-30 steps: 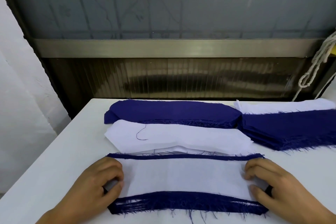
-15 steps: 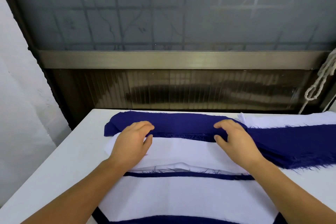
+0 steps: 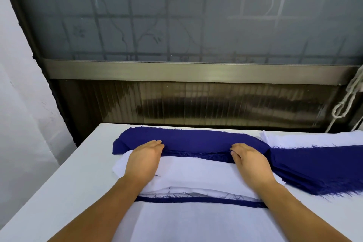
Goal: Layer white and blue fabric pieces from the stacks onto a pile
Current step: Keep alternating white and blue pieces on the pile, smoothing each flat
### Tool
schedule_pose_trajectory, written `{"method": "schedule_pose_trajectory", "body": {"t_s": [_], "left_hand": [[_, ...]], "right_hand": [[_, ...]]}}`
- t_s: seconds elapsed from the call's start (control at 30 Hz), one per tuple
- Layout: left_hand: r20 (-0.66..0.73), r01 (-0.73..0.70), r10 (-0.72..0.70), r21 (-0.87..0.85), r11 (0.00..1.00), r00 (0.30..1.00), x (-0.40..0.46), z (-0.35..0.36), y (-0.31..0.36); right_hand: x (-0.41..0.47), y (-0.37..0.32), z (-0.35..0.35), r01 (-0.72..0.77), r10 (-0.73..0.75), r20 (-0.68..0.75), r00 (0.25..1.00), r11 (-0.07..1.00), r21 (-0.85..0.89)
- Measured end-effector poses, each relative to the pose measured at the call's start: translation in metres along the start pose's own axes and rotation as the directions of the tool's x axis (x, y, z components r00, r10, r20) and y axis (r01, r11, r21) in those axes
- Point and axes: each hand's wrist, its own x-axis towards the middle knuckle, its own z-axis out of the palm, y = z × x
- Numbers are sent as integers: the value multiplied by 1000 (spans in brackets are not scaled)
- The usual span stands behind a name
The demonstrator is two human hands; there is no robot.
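Blue stack (image 3: 188, 140) at far middle of surface (image 3: 64, 188), long axis left-right, near edge frayed, left end short of the surface's left edge with bare strip beside it. White stack (image 3: 196, 173) just in front, touching or slightly tucked under the blue's near edge; left end rounded, overhanging nothing. Pile (image 3: 198, 220) nearest the camera, white piece on top, thin blue edge (image 3: 196, 200) peeking along its far side, frayed threads sticking up there. Second blue stack (image 3: 314, 169) to the right, fanned, fringe toward camera, touching right end of first blue stack; second white stack (image 3: 306, 139) behind it at far right. Open bare surface along whole left side and far-left corner; right side crowded with fabric. Rope (image 3: 347, 104) hanging at right, off the surface.

Left hand (image 3: 144, 160) palm down over white stack, fingers (image 3: 157, 143) together and roughly straight, tips at blue stack's near edge. Right hand (image 3: 250, 161) palm down, mirrored, fingers slightly bent, tips at same frayed edge. Cannot tell whether either pinches a layer; thumbs hidden. Both forearms reaching over the pile, well apart, near-parallel.
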Motion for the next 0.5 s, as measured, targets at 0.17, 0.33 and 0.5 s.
{"method": "schedule_pose_trajectory", "body": {"t_s": [0.17, 0.33, 0.5], "left_hand": [[-52, 28, -26, 46, 999, 998, -4, -9, 6], [-122, 31, -25, 48, 998, 992, -5, -14, 8], [-215, -3, -11, -64, 998, 977, -9, -20, 12]], "right_hand": [[-2, -1, -1, 4, 3, -89, 996, 997, 80], [-3, -2, -2, 12, 8, -133, 991, 989, 146], [-4, -4, -3, -16, 50, -136, 989, 970, 242]]}}
